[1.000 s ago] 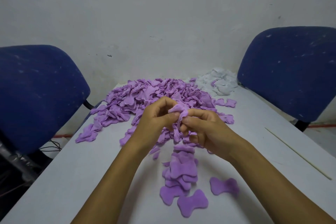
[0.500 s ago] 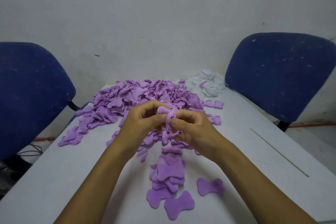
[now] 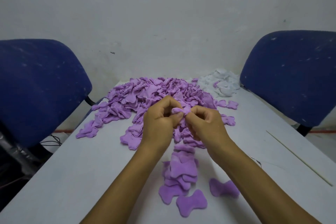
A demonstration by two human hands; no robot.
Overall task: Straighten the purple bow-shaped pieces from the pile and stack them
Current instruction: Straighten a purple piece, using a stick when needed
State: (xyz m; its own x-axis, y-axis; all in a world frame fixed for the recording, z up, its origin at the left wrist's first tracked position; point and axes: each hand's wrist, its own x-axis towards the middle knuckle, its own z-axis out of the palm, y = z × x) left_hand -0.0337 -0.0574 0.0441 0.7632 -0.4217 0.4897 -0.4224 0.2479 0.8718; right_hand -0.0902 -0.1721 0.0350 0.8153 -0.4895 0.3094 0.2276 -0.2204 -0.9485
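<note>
A large pile of purple bow-shaped pieces [image 3: 145, 94] covers the far half of the white table [image 3: 81, 178]. Above the pile's near edge, my left hand [image 3: 160, 122] and my right hand [image 3: 205, 123] both pinch one crumpled purple piece [image 3: 182, 110] between fingertips and thumbs. Nearer to me lies a loose stack of flattened purple pieces [image 3: 181, 171]. Beside the stack, two flat bows lie singly: one [image 3: 191, 203] in front and one [image 3: 223, 189] to the right.
A heap of white pieces [image 3: 221, 83] sits at the table's far right corner. Blue chairs stand at the left [image 3: 36, 85] and right [image 3: 294, 74]. A thin pale stick [image 3: 298, 156] lies along the table's right side. A wall is behind.
Both hands stay together on the crumpled piece, working it between the fingertips. The view has shifted slightly; the pile and stack are unchanged.
</note>
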